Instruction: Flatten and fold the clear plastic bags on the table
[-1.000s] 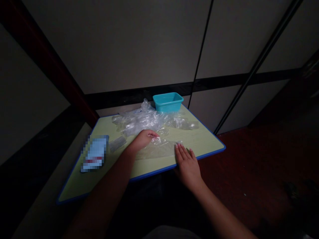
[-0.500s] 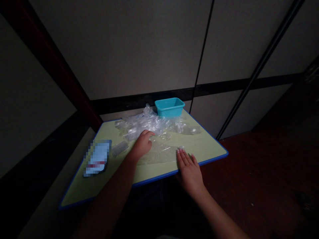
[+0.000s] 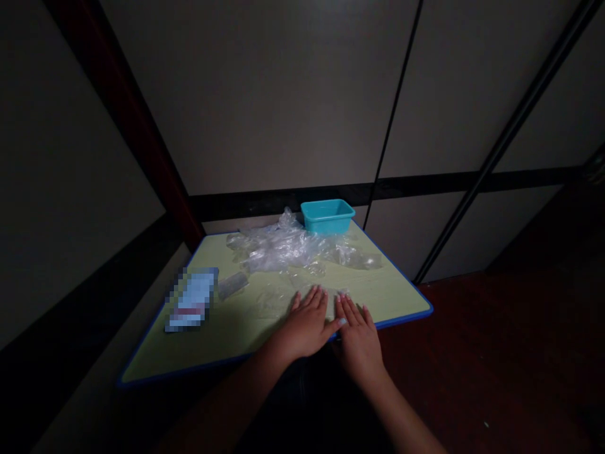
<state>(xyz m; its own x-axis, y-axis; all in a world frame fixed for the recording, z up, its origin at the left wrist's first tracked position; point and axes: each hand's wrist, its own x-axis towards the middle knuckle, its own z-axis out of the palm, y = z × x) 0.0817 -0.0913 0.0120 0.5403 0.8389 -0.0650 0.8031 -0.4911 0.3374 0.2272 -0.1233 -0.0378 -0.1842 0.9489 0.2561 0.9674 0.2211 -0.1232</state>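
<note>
A clear plastic bag (image 3: 270, 301) lies flat on the pale yellow-green table (image 3: 397, 293), close to its front edge. My left hand (image 3: 309, 321) rests palm down on the bag's right part, fingers stretched out and thumb pointing right. Just beside it, my right hand (image 3: 357, 334) lies flat with its fingertips at the bag's right end. The left thumb comes up close to the right hand; whether they touch I cannot tell. Behind both hands spreads a heap of crumpled clear plastic bags (image 3: 283, 246). A small folded piece of plastic (image 3: 233, 285) lies left of the flat bag.
A turquoise plastic basin (image 3: 328, 217) stands at the table's back, against the panelled wall (image 3: 283, 94). On the left lies a flat item, blurred out by pixels (image 3: 193, 299). Blue trim (image 3: 189, 371) edges the table, and the dark red floor (image 3: 472, 353) shows to the right.
My left hand has moved right and nearer to me, from the far left of the flat bag to beside my right hand, its fingers now extended. My right hand has stayed in place.
</note>
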